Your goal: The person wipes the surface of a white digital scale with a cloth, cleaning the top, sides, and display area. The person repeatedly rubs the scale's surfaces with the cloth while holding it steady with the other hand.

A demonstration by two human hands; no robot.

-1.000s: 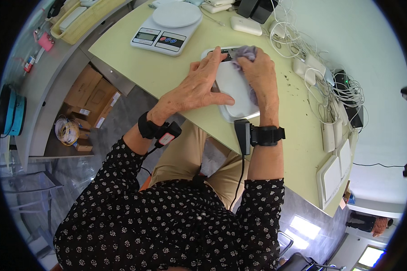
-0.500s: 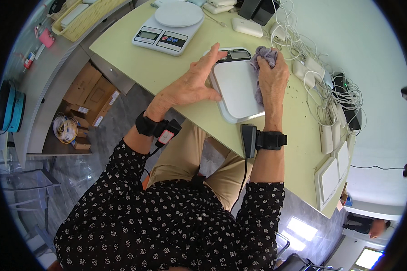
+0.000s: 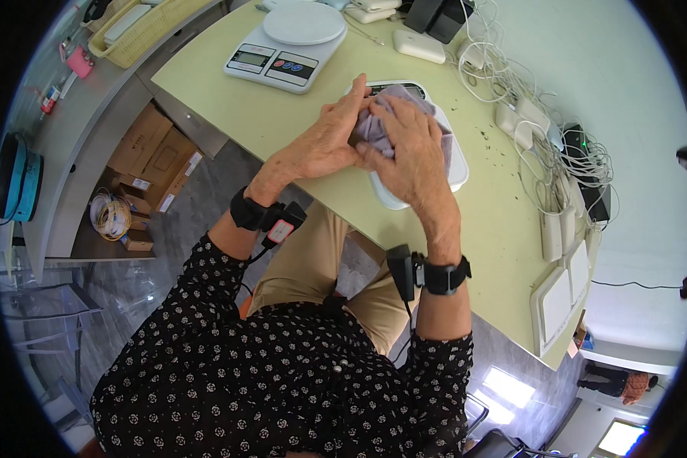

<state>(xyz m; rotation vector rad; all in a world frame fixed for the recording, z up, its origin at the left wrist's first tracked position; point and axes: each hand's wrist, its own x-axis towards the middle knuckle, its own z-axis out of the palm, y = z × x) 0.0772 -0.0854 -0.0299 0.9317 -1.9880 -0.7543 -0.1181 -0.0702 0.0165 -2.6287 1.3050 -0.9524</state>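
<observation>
A white kitchen scale [image 3: 459,169] with a display at its far end lies at the table's edge in front of me. My right hand [image 3: 414,156] presses a crumpled grey-purple cloth [image 3: 374,128] onto the scale's top, mostly hiding its plate and part of the display. Along the scale's left side rests my left hand [image 3: 330,141], fingers stretched up and the palm turned toward the cloth. Its thumb is hidden near my right hand.
Another white scale [image 3: 288,57] with a round plate stands at the far left. White power adapters and tangled cables [image 3: 580,164] line the right edge. Flat white devices [image 3: 553,305] lie at the near right. Dark crumbs [image 3: 487,145] dot the table. A person [image 3: 626,384] is in the background.
My right hand has moved left with the cloth, from the scale's right edge across its plate to beside my left hand. My left hand has barely moved.
</observation>
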